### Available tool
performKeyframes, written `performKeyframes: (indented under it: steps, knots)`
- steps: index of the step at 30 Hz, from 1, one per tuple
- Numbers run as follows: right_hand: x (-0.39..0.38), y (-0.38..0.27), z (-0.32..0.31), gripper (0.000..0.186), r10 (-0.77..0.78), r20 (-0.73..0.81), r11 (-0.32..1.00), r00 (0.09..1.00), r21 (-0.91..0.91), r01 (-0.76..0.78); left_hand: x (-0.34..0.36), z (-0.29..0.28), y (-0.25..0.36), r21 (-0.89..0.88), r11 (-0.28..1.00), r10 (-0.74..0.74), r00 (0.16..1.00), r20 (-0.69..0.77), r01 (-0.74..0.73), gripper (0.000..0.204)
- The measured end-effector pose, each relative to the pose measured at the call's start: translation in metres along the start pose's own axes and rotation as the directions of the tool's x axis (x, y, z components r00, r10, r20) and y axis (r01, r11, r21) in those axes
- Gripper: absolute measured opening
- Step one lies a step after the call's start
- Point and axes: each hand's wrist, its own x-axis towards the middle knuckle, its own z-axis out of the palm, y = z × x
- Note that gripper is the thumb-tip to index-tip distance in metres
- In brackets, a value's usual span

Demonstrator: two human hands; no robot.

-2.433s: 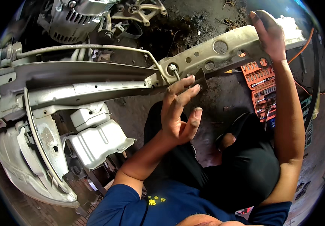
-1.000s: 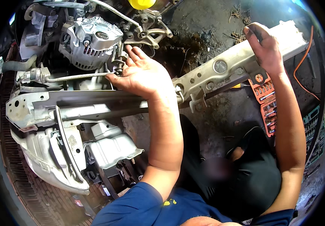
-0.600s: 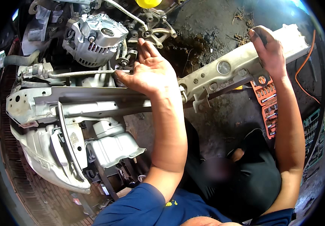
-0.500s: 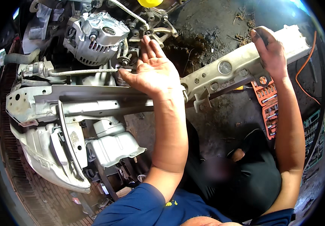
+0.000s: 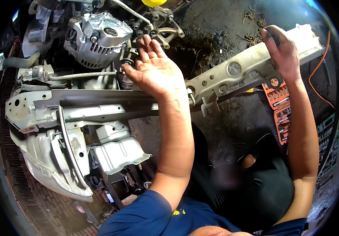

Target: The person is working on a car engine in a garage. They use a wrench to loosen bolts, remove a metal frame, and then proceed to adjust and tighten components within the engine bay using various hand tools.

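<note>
My left hand [image 5: 155, 69] is held palm up with its fingers stretched apart, and nothing lies in it. It hovers over a long pale metal crossbeam [image 5: 232, 72], its fingertips toward metal brackets [image 5: 165, 33] and its thumb near a thin metal pipe [image 5: 83, 74]. A silver alternator [image 5: 104, 39] sits to its left. My right hand [image 5: 284, 53] is over the beam's right part, its fingers curled past the far edge. Whether it touches the beam or holds something small cannot be made out.
An orange socket-set case [image 5: 282, 118] lies beyond the beam on the right, with a green tool case [image 5: 326, 137] farther right. An orange cable [image 5: 318, 69] curves along the floor. A headlight housing [image 5: 55, 169] and a silver box-shaped part [image 5: 120, 155] sit at lower left.
My left hand has shifted slightly left and its fingers have spread a little. My right hand keeps nearly the same place over the beam.
</note>
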Motion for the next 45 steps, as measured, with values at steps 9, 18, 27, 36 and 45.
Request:
performKeyframes:
  steps: [9,18,27,36,45]
  knots:
    - [0.001,0.004,0.003,0.039,-0.077,-0.052,0.996,0.996,0.037,0.078,0.007,0.002,0.001,-0.057,0.998,0.039,0.995,0.093,-0.034,0.103]
    - [0.000,0.002,-0.003,0.045,-0.082,0.011,0.997,0.997,0.009,0.082,-0.002,0.002,0.001,0.071,0.997,0.024,0.999,0.044,-0.027,0.104]
    - [-0.004,-0.002,-0.001,0.034,-0.075,-0.072,0.995,0.995,0.054,0.079,-0.006,0.005,0.002,0.159,0.987,0.022,0.999,-0.035,-0.016,0.092]
    - [0.001,-0.006,-0.004,0.023,-0.178,-0.036,0.980,0.983,0.079,0.181,-0.029,0.000,0.004,0.197,0.974,-0.092,0.989,-0.112,0.113,0.104]
    - [0.000,-0.005,-0.008,0.010,-0.171,-0.042,0.965,0.984,0.196,0.176,-0.067,-0.003,0.005,0.712,0.034,-0.484,0.612,0.625,-0.701,0.036]
